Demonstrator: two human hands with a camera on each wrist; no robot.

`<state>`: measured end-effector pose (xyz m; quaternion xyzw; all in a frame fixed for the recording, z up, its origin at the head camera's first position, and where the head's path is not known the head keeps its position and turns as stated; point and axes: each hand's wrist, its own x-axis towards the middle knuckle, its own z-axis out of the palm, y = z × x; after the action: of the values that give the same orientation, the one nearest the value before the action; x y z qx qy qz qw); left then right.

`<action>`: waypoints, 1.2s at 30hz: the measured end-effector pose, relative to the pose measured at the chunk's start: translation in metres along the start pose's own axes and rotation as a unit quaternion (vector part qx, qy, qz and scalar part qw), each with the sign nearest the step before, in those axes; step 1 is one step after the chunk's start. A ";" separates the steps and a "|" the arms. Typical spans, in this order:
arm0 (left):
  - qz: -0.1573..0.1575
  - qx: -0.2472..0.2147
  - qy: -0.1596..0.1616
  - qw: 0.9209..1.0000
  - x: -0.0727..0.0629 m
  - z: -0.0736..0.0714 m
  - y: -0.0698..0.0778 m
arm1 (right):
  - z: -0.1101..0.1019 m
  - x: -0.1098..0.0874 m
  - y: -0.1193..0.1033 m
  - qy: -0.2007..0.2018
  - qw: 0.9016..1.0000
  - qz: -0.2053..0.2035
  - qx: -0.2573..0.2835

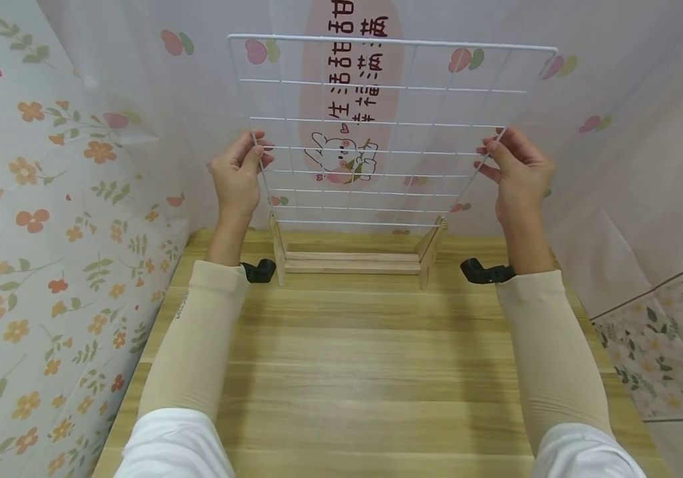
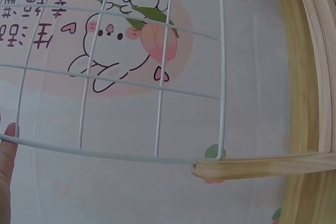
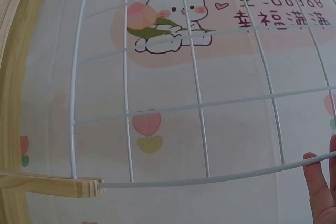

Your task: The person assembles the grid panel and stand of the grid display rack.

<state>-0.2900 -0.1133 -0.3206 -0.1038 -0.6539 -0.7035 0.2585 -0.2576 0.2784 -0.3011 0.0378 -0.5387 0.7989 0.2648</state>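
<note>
A white wire grid panel stands upright over a wooden stand, its lower corners at the tops of the two side posts. My left hand pinches the panel's left edge between thumb and fingers, a little below mid-height. On the opposite edge my right hand pinches the wire at about the same height. In the left wrist view a lower corner of the grid meets the end of a wooden post. The other corner meets its post in the right wrist view.
The stand rests near the back of a wood-grain table. Behind it hangs a white curtain with a printed rabbit and fruit. A floral curtain borders the left side. Black wrist cameras sit at both wrists.
</note>
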 end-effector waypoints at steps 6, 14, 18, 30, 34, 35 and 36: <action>-0.010 0.005 -0.002 1.000 0.000 0.002 0.002 | -0.001 0.002 0.003 0.001 1.000 0.001 -0.004; -0.028 0.007 -0.007 1.000 -0.004 0.006 0.008 | -0.006 0.004 0.010 0.009 1.000 0.020 -0.019; -0.026 0.006 0.000 1.000 0.000 0.004 -0.008 | -0.006 0.005 0.013 0.005 0.999 0.026 -0.018; -0.065 -0.006 0.018 0.998 -0.002 -0.005 -0.035 | -0.006 0.003 0.029 0.002 0.998 0.058 -0.030; -0.056 -0.006 0.025 0.998 -0.004 -0.006 -0.040 | -0.006 0.002 0.032 0.007 0.997 0.062 -0.039; -0.052 -0.006 0.026 0.998 -0.004 -0.005 -0.040 | -0.006 0.002 0.033 0.007 0.997 0.062 -0.041; -0.050 -0.004 0.027 0.998 -0.005 -0.005 -0.041 | -0.007 0.002 0.033 0.009 0.997 0.064 -0.042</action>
<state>-0.3055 -0.1167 -0.3587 -0.0532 -0.6483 -0.7204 0.2405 -0.2730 0.2755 -0.3314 -0.0147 -0.5712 0.7909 0.2192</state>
